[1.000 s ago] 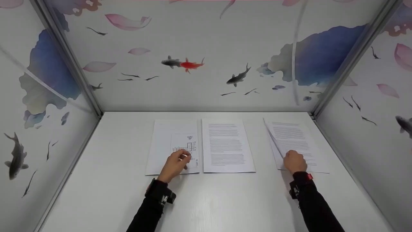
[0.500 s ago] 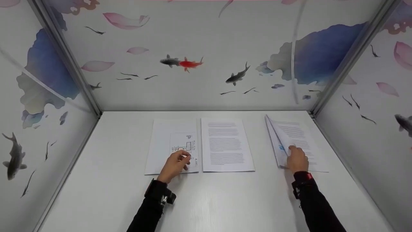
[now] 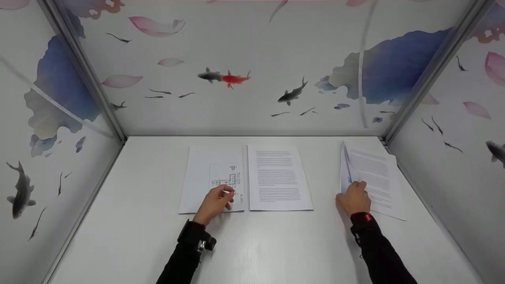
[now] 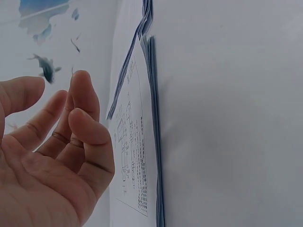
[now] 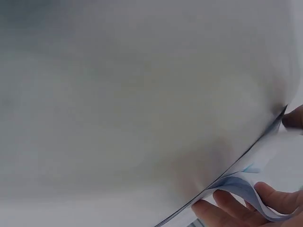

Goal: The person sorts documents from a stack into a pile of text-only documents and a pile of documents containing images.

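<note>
My left hand (image 3: 215,202) hovers over the lower part of the left paper stack (image 3: 197,173), which has a line drawing on its top sheet. Its fingers are loosely curled with nothing between them, as the left wrist view also shows of this hand (image 4: 52,156). On the right, my right hand (image 3: 354,199) grips the right paper stack (image 3: 376,177) by its lower left corner. Upper sheets stand raised along that stack's left edge. In the right wrist view, one sheet (image 5: 239,185) bends between the fingers (image 5: 215,215); the stack hides part of the hand.
A middle stack of printed text (image 3: 276,177) lies flat close beside the left stack. All three stacks lie on a white table (image 3: 252,244). Walls printed with fish and petals (image 3: 252,114) enclose its back and both sides.
My right hand first lifts the right stack's sheets, then moves left and down to its lower left corner. The stack has shifted slightly right. My left hand stays in place.
</note>
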A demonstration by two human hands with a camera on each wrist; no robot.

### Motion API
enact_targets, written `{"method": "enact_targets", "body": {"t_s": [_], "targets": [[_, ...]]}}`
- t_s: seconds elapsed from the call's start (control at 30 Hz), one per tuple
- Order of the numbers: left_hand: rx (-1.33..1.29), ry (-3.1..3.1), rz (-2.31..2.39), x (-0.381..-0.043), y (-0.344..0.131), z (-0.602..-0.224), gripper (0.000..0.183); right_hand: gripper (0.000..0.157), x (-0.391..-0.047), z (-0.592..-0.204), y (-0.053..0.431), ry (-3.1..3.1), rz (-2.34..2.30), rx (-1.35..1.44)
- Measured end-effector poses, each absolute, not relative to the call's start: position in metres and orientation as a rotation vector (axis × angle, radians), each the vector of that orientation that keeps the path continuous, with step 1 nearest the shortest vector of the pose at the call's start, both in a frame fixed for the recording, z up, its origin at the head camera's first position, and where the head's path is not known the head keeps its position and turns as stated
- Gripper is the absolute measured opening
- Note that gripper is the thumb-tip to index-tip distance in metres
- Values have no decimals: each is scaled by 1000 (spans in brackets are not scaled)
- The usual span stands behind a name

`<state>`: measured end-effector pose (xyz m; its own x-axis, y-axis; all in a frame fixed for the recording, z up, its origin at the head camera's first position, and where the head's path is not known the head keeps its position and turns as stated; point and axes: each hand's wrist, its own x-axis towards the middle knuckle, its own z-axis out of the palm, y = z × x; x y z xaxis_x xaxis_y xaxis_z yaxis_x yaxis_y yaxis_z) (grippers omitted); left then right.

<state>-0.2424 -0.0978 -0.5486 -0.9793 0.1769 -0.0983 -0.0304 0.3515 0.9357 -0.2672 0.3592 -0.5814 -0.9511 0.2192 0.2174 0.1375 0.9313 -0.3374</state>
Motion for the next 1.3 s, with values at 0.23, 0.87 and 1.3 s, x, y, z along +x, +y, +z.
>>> {"method": "enact_targets", "body": {"t_s": [0.23,0.87,1.3], "targets": [[145,2412,1677,-243,-96,-550,27,18,-263,-581,366,-2760,416,-184],[283,2385,1666,-245,-74,-540,29,25,-264,-574,334,-2458,464,95],[413,2330,1663,-247,-35,-532,31,46,-258,-554,282,-2296,508,281]]}}
